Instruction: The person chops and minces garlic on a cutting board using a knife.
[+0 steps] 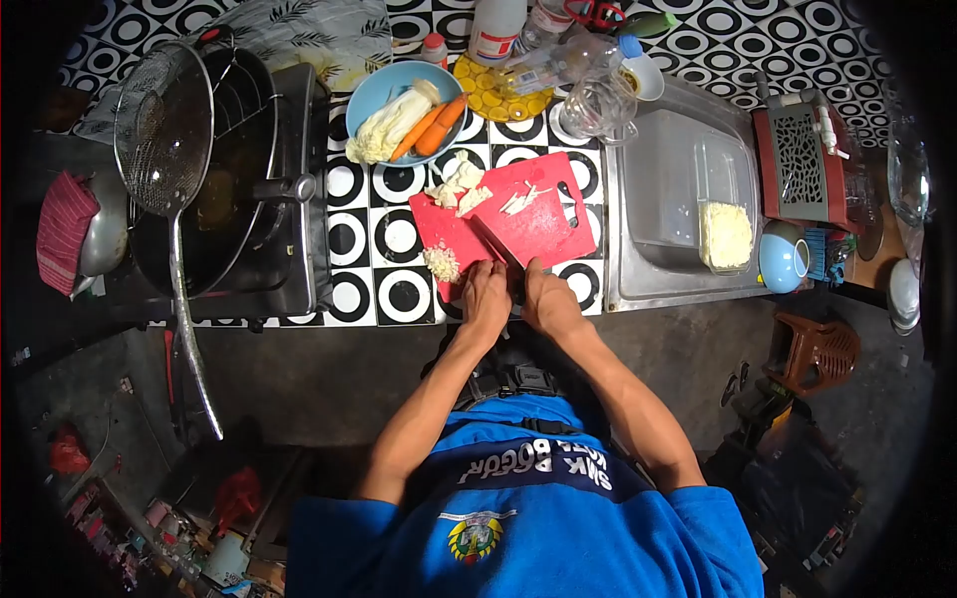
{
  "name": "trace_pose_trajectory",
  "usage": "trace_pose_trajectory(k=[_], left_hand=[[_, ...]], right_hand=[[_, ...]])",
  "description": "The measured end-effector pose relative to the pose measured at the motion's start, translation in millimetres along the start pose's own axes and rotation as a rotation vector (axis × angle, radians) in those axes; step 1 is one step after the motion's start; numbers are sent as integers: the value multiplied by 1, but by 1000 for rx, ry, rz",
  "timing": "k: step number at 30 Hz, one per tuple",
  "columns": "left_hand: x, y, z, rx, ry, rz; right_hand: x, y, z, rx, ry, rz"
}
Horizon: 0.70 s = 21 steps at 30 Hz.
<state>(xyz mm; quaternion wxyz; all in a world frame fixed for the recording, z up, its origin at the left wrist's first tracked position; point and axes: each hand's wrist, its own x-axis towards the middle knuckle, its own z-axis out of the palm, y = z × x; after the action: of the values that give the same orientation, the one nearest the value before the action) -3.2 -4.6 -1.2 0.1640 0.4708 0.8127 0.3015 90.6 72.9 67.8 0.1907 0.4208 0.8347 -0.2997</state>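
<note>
- Two hands are working over the desk's near edge; the right hand (546, 297) is curling its fingers closely round the handle of a knife (493, 238).
- The left hand (485, 292) is resting just beside the blade, its fingers seemingly pressed together; whether they are pinching a piece, I cannot tell.
- For safe, even cutting, the left fingertips should be staying tucked back, with the knuckles guiding the blade.
- The red cutting board (543, 224) is lying askew by the desk's near edge; squaring it would probably be giving steadier support.
- On it, a minced heap (441, 263) is sitting left of the blade, thin strips (525, 197) right, larger chunks (459, 187) along the far-left edge; keeping these apart would be helping.
- Toward the desk's far edge, a blue plate (357, 103) is holding carrots (431, 132) and a pale leafy vegetable (384, 130).
- The patterned desk (349, 254) is running between a stove (301, 224) at its left and a metal sink (648, 282) at its right.
- Beyond the near edge, a brown chair (817, 351) is showing over dark floor (299, 364).
</note>
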Motion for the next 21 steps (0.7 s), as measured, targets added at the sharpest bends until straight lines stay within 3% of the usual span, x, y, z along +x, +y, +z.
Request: trace_pose_trajectory(k=[7, 11, 21], left_hand=[[-2, 3, 8, -44, 135, -65], [-3, 17, 10, -63, 194, -228], [-18, 45, 32, -17, 262, -376]], right_hand=[[0, 8, 13, 24, -7, -78], [15, 17, -8, -46, 8, -207], [37, 39, -9, -60, -148, -322]])
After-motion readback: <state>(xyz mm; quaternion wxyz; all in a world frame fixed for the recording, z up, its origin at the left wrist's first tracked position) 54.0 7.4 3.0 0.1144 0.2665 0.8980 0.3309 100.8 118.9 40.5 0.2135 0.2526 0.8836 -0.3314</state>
